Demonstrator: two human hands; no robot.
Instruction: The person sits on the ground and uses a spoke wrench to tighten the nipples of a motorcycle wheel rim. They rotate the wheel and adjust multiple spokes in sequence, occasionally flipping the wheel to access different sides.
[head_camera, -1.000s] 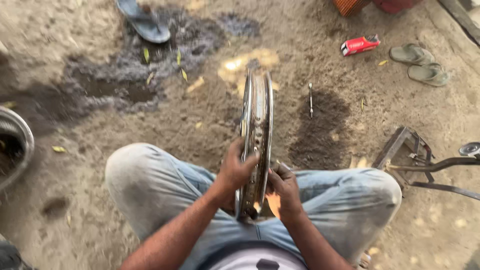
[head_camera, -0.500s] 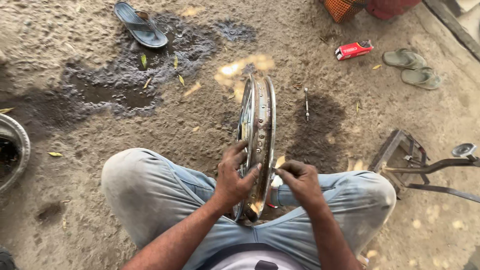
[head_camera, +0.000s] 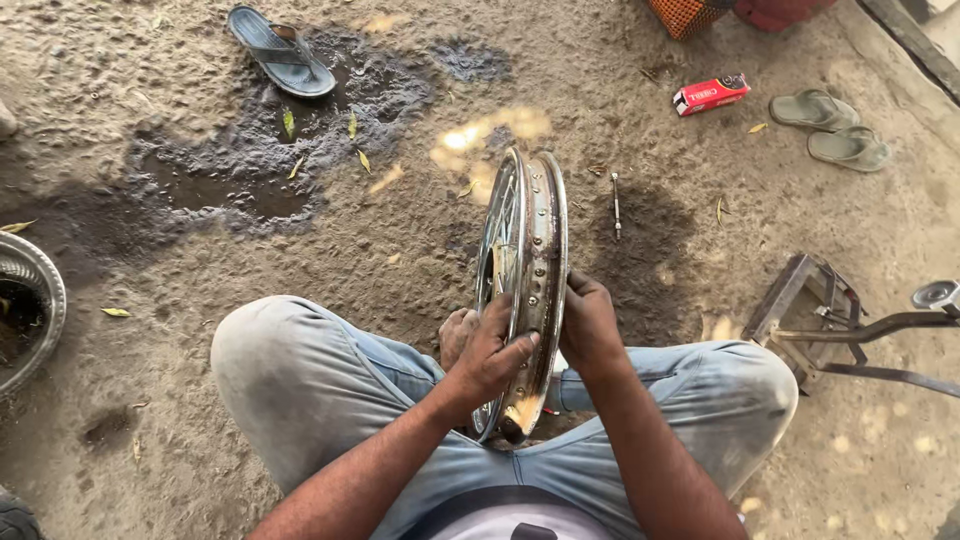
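While the left hand curls its fingers over the edge of the chrome wheel rim, the right hand presses closed against the rim's other side. Clamped between both, the rim stands upright on edge between the person's knees. Half a second earlier the right hand sat lower and clear of the rim; now it touches. Its fingertips hide behind the metal, and the rim's bottom is hard to make out.
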